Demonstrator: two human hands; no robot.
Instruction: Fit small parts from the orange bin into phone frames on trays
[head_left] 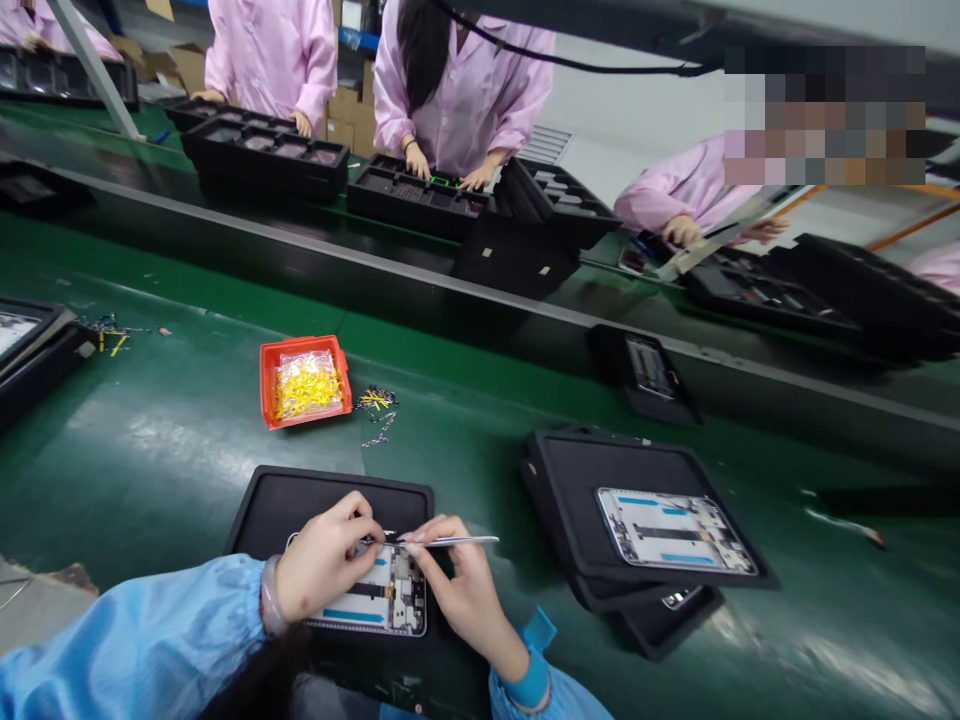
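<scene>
A phone frame (pixel 352 600) with blue strips and exposed circuitry lies on a black tray (pixel 285 500) in front of me. My right hand (pixel 461 585) grips a pair of slim metal tweezers (pixel 469 541), held nearly level, with their tip pointing left over the frame's upper edge. My left hand (pixel 326 560) is above the frame's left part, fingers bent and pinched together close to the tweezer tip. Whatever is between those fingers is too small and hidden to make out.
Beyond the tray stands a red bin (pixel 270 395) of small yellow parts, with loose bits (pixel 377 398) beside it. At right, another phone frame (pixel 675 532) tops stacked black trays (pixel 562 470). Across a dark conveyor (pixel 300 265), people in pink coats (pixel 465 90) handle black trays.
</scene>
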